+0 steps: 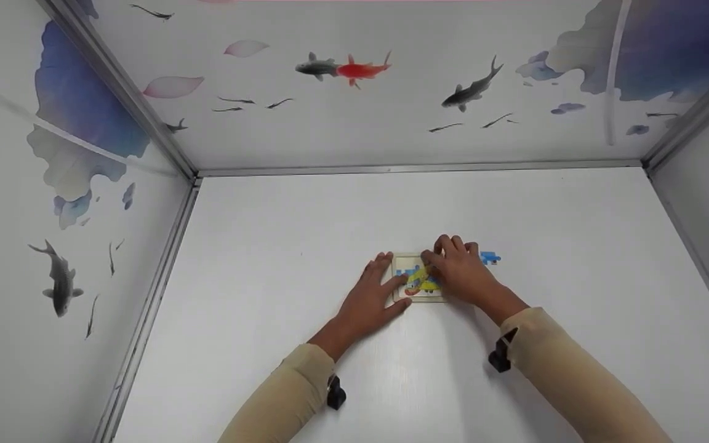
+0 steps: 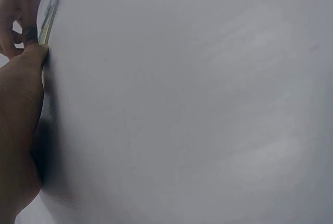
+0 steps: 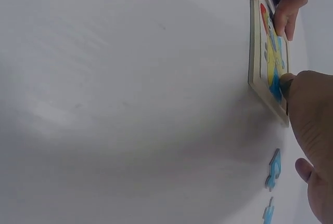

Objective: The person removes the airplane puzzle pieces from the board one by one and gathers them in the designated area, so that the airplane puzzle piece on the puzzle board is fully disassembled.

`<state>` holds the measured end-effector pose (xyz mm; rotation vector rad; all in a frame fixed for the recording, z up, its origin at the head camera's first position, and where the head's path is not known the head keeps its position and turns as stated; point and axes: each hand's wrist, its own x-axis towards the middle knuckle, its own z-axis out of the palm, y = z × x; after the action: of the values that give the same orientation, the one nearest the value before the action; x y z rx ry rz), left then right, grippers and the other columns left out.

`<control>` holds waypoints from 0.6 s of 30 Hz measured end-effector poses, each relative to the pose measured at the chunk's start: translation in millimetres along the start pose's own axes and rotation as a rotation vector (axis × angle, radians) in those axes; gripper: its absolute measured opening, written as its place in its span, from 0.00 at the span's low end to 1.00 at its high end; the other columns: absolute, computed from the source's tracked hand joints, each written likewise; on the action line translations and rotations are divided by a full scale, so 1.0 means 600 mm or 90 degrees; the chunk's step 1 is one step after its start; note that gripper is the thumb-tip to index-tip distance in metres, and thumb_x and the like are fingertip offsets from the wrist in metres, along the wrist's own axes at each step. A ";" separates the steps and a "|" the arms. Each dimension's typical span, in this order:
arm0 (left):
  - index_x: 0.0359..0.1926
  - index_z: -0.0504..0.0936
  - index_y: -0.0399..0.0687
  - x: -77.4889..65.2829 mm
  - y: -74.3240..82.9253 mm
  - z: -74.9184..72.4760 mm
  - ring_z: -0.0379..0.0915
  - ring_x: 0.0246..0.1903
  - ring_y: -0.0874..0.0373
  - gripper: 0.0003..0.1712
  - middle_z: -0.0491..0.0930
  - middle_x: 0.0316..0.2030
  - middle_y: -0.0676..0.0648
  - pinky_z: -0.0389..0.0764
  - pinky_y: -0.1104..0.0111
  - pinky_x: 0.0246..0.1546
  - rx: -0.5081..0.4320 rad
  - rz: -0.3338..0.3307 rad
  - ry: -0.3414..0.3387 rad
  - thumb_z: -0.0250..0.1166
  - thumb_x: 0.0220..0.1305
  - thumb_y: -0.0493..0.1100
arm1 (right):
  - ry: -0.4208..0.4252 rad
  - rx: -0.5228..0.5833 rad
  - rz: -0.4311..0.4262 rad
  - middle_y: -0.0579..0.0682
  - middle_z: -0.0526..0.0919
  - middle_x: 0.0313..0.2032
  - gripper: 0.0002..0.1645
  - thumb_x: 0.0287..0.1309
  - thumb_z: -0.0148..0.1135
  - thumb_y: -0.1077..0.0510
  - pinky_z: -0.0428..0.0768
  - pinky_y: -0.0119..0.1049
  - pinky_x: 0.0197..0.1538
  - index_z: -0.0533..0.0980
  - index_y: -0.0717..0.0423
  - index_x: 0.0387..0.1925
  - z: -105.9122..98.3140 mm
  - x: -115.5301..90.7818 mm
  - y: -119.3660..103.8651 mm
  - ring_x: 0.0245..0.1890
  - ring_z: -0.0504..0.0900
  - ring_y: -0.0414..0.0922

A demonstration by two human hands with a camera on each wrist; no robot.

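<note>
A small wooden jigsaw puzzle (image 1: 419,300) lies flat in its light frame, with yellow, blue and red pieces inside. My left hand (image 1: 367,301) holds it at the left side, thumb at the near edge, other fingers at the far left corner, index finger over the pieces. Curled over the right part is my right hand (image 1: 462,274); its fingertips pinch at a blue puzzle piece (image 3: 276,90) within the frame, largely covered by the fingers. In the left wrist view the right hand (image 2: 23,13) bends down beside the left hand (image 2: 21,99).
Loose blue puzzle pieces (image 1: 490,258) lie on the white table (image 1: 268,246) just beyond the right hand; the right wrist view shows one loose piece (image 3: 273,169) near the frame's corner. White panels with painted fish (image 1: 364,70) enclose the table at the back and sides.
</note>
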<state>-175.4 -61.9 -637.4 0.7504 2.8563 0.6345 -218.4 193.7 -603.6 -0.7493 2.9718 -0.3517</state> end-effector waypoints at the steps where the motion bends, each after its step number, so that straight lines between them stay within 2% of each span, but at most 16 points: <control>1: 0.81 0.74 0.62 0.000 0.001 0.000 0.41 0.91 0.48 0.36 0.49 0.90 0.44 0.52 0.54 0.89 0.000 -0.001 -0.001 0.54 0.84 0.70 | 0.001 0.000 0.000 0.57 0.77 0.58 0.21 0.78 0.68 0.55 0.72 0.69 0.68 0.82 0.44 0.68 0.001 -0.001 0.002 0.60 0.73 0.58; 11: 0.81 0.74 0.62 -0.001 0.002 0.000 0.40 0.91 0.47 0.36 0.49 0.90 0.44 0.53 0.53 0.89 -0.004 -0.001 0.001 0.54 0.83 0.69 | 0.028 0.020 0.003 0.56 0.76 0.58 0.22 0.79 0.68 0.51 0.71 0.68 0.66 0.81 0.49 0.69 -0.003 -0.018 0.025 0.60 0.73 0.57; 18: 0.82 0.73 0.62 -0.001 0.002 -0.004 0.40 0.91 0.47 0.36 0.48 0.90 0.43 0.52 0.53 0.89 0.001 -0.001 -0.004 0.55 0.83 0.69 | 0.054 0.029 0.022 0.58 0.75 0.59 0.22 0.78 0.69 0.55 0.71 0.69 0.62 0.80 0.52 0.68 -0.014 -0.041 0.055 0.60 0.73 0.59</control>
<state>-174.9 -61.9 -634.5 0.7491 2.8526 0.6282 -212.6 235.1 -603.2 -0.6954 3.0400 -0.4584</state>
